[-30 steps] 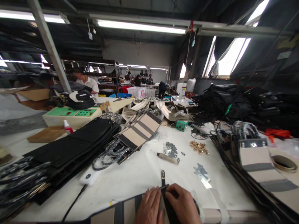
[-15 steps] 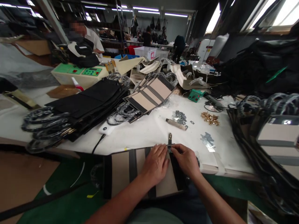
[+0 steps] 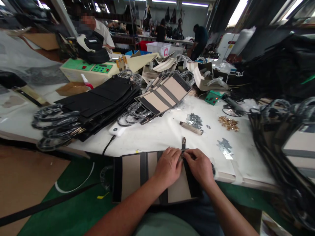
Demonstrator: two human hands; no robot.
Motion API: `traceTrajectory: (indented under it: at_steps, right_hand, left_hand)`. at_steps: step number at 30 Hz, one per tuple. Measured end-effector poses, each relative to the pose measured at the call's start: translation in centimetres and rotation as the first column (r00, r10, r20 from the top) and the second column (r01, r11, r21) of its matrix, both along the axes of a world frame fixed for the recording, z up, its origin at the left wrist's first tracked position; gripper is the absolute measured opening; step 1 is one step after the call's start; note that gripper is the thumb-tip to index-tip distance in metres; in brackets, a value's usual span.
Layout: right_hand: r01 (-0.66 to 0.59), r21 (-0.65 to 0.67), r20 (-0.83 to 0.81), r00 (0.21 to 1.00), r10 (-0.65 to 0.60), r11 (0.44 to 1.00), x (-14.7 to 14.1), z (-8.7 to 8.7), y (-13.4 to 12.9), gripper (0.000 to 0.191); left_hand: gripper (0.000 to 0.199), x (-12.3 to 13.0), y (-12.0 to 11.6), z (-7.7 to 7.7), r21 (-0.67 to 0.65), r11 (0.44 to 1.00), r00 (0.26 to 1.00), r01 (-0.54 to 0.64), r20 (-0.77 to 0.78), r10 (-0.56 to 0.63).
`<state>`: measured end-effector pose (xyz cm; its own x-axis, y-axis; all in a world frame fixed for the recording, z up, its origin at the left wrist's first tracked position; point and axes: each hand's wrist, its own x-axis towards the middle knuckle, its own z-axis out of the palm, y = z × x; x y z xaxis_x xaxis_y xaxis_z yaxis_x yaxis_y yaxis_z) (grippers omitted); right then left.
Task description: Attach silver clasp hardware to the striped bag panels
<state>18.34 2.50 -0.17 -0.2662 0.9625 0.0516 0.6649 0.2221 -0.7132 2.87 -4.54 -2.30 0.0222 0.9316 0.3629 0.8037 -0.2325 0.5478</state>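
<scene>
Beige and black, a striped panel is laid across the person's lap at the near edge of the white table. Its upper part is pressed by the left hand, spread flat with the fingers close together. At its top edge, beside a short black strap with a metal end, the thumb and fingertips of the right hand are brought narrowly together; whether anything is pinched there cannot be told. Beyond the hands, grey metal plates, a rod-like tool and gold-coloured pieces are scattered.
</scene>
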Motion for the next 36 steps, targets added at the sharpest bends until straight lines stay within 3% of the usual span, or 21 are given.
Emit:
traceTrajectory:
  at_steps: [11,17,20,23,27,31,34,36]
  right_hand:
    - [0.004,-0.116,-0.043,0.999,-0.009,0.993,0.0,0.6,1.1,0.026]
    - [-0.037,-0.203,-0.166,0.986,0.003,0.978,0.7,0.4,1.4,0.031]
    - [0.003,-0.291,-0.249,0.965,-0.078,0.957,1.4,1.2,2.0,0.037]
    - [0.079,-0.269,-0.285,0.946,-0.158,0.960,2.4,2.7,2.7,0.040]
    - [0.041,-0.305,-0.277,0.952,-0.130,0.951,3.7,4.0,1.8,0.042]
    - [-0.023,-0.385,-0.277,0.957,-0.092,0.923,4.3,2.7,-1.5,0.042]
    - [0.048,-0.379,-0.265,0.951,-0.158,0.924,4.3,0.9,-3.8,0.041]
    - [0.106,-0.293,-0.230,0.957,-0.178,0.950,4.0,0.0,-4.7,0.036]
  left_hand:
    - [0.038,-0.1,0.3,-0.1,0.014,1.000,0.999,0.001,0.036,-0.001]
    - [0.041,-0.1,0.4,0.1,0.026,1.000,0.999,0.004,0.038,-0.005]
    - [0.040,-0.1,0.4,0.0,0.032,0.999,1.000,0.011,0.029,-0.012]
    - [0.041,-0.2,0.4,-0.2,0.053,0.999,1.000,0.009,0.029,-0.010]
    - [0.041,-0.2,0.6,-0.3,0.067,0.998,0.999,0.022,0.044,-0.025]
    - [0.038,-0.2,0.6,-0.2,0.053,0.998,0.999,0.023,0.042,-0.025]
    - [0.034,-0.1,0.6,-0.1,0.043,0.999,0.999,0.024,0.031,-0.025]
    - [0.032,0.0,0.6,-0.1,0.043,0.999,1.000,0.022,0.020,-0.023]
